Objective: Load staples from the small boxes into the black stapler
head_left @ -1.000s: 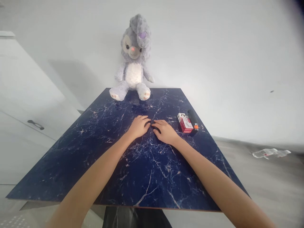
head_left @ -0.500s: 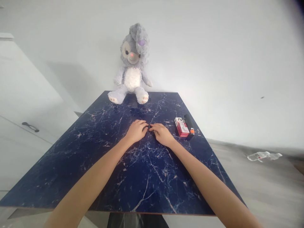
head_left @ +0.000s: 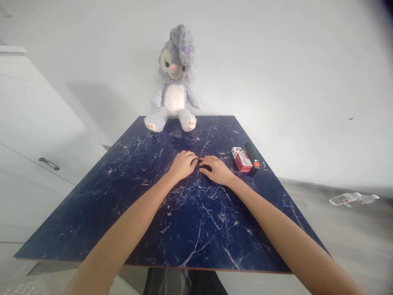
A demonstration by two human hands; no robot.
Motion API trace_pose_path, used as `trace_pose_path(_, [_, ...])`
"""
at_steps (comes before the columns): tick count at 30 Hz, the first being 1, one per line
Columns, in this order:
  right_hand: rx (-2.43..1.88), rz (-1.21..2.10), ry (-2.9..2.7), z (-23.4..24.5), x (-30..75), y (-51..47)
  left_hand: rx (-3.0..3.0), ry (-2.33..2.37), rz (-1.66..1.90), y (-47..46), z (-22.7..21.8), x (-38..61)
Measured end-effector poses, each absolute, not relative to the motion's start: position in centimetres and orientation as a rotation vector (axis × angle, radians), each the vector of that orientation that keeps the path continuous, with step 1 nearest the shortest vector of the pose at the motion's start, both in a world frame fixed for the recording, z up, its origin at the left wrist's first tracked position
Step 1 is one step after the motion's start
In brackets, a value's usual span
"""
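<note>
Table top [head_left: 190, 221]: deep navy, marbled with thin white and pale pink veins.
Plush rabbit [head_left: 175, 82]: grey-lilac fur, white belly, pink nose, purple patch on the ear, pink paw pads.
Box [head_left: 242, 159]: red with white panels.
Cylinder [head_left: 251, 152]: black, orange at the near end.
Wall [head_left: 291, 61]: plain white.
Cabinet [head_left: 37, 123]: white, with a dark handle [head_left: 49, 164].
Floor [head_left: 337, 229]: grey.

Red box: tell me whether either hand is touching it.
No, the left hand and right hand meet, and the red box lies apart from both.
</note>
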State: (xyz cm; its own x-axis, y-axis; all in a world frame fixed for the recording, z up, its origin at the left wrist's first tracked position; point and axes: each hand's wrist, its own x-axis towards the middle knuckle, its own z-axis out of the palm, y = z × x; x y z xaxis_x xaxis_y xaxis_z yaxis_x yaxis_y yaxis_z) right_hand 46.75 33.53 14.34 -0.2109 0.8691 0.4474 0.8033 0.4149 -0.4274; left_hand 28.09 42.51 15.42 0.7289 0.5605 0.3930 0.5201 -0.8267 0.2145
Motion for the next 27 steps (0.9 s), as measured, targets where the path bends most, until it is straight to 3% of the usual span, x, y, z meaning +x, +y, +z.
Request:
trace_pose_path(7, [-1.364,0.002,-1.958,15.2,45.6,32.4,2.868,0.889,0.822,41.4,16.5,28.2])
trace_pose_path(14, [-1.715,-0.494,-1.198,21.1,53.0,29.2,2.918,1.007,0.706,43.7,16.7,17.6])
trace_pose_path(16, [-1.983,-0.29,-1.039,21.4,57.1,28.4,2.797,1.318,0.782,45.4,16.8,13.0])
trace_pose_path(18, [-2.26,0.251,-0.997,20.8,60.0,28.0,2.609,1.608,0.891,47.0,16.9,9.6])
trace_pose_path(20, [-2.308,0.533,-0.963,19.8,61.0,28.1,2.391,1.757,0.987,47.9,16.9,7.9])
trace_pose_path(27, [-2.158,0.503,-1.357,19.0,51.8,32.7,2.763,1.555,0.696,47.9,16.8,9.5])
